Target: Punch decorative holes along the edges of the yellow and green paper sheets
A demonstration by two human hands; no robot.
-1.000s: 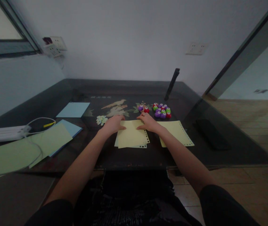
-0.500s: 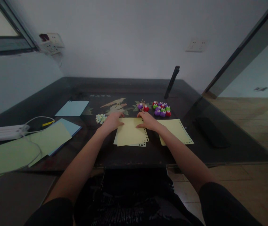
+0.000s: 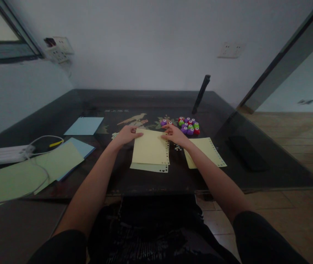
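Note:
Two overlapping sheets are in front of me: a yellow sheet of paper (image 3: pixel 150 148) on top, and a paler sheet (image 3: pixel 148 167) showing below its near edge. Punched shapes run along their right and near edges. My left hand (image 3: pixel 127 135) pinches the yellow sheet's upper left corner, thumb on top. My right hand (image 3: pixel 175 135) pinches its upper right corner the same way. Right of them lies another yellow sheet (image 3: pixel 207 150), partly under my right forearm. Small paper cut-outs (image 3: pixel 177 147) are scattered beside my right wrist; more pale cut-outs (image 3: pixel 115 135) show behind my left hand.
Several red, purple and green punches with eye-like tops (image 3: pixel 189 126) cluster behind my right hand. A black upright stick (image 3: pixel 201 94) stands at the back. Blue paper (image 3: pixel 84 126), green paper (image 3: pixel 59 161) and a white power strip (image 3: pixel 3 156) lie left. A dark flat object (image 3: pixel 247 153) is at right.
Both hands have lifted the yellow sheet's far edge slightly and shifted it left and away from me, uncovering more of the paler sheet. Cut-outs now show beside my right wrist.

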